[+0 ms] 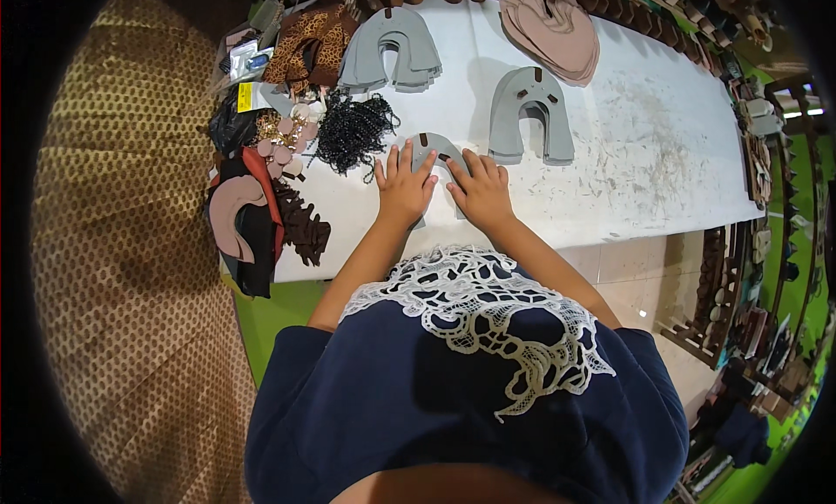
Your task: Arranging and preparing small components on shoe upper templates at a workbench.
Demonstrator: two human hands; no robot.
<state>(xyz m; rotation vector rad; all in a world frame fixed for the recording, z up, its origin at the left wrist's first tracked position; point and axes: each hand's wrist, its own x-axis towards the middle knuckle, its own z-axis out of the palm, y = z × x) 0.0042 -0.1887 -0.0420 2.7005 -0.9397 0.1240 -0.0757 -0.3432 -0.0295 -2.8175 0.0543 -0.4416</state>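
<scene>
A grey U-shaped cut piece, curved end away from me, lies on the white table in front of me. A small dark brown tab sits on its curve. My left hand rests on the left side of the piece, fingers spread. On its right side lies my right hand, fingers stretched out, with a fingertip close to another dark tab. Both palms cover much of the two legs. Just beyond my right hand is a stack of similar grey U-shaped pieces, with several brown tabs on top.
More grey pieces are stacked at the back left, beside leopard-print pieces. Black braided cords and pink discs lie left of my hands. Pink pieces are piled at the back. Shoe racks stand at right.
</scene>
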